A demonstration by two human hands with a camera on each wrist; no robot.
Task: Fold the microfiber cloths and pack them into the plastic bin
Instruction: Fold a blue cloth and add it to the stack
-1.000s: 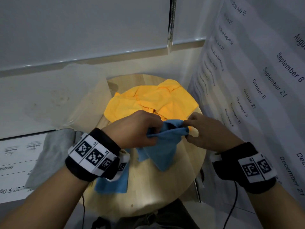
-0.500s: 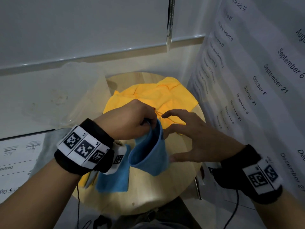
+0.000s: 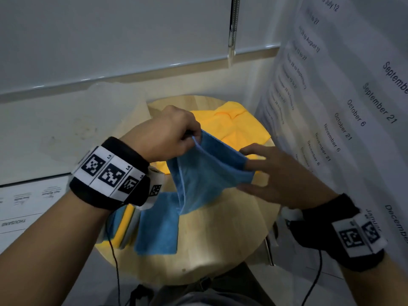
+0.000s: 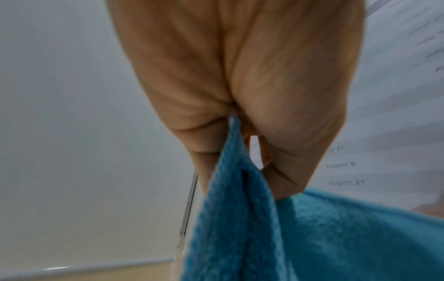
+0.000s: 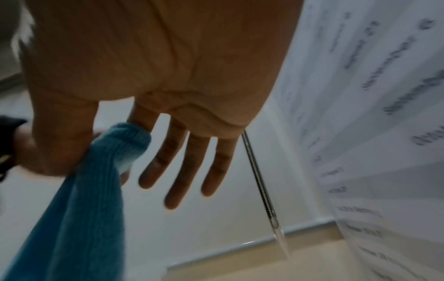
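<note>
A blue microfiber cloth (image 3: pixel 205 173) hangs doubled above the round wooden table (image 3: pixel 220 250). My left hand (image 3: pixel 194 138) pinches its top edges together, and the left wrist view shows the cloth (image 4: pixel 240 218) coming out of that hand's (image 4: pixel 240 133) curled fingers. My right hand (image 3: pixel 244 168) is spread with straight fingers. The cloth's folded end (image 5: pixel 115 148) lies in the crook between its thumb and forefinger (image 5: pixel 141 121). A crumpled yellow cloth (image 3: pixel 238 129) lies behind on the table. The clear plastic bin (image 3: pixel 132 107) shows faintly at the table's left.
A flat blue cloth (image 3: pixel 159 224) and a stack of folded cloths (image 3: pixel 123 226) lie on the table under my left wrist. A printed wall sheet of dates (image 3: pixel 342 107) hangs close on the right. A blind cord (image 3: pixel 231 29) hangs behind, and papers (image 3: pixel 22 202) lie at the left.
My right hand let go of the cloth's edge, opened, and slid into the fold. My left hand lifted the cloth higher, so it now stretches between both hands.
</note>
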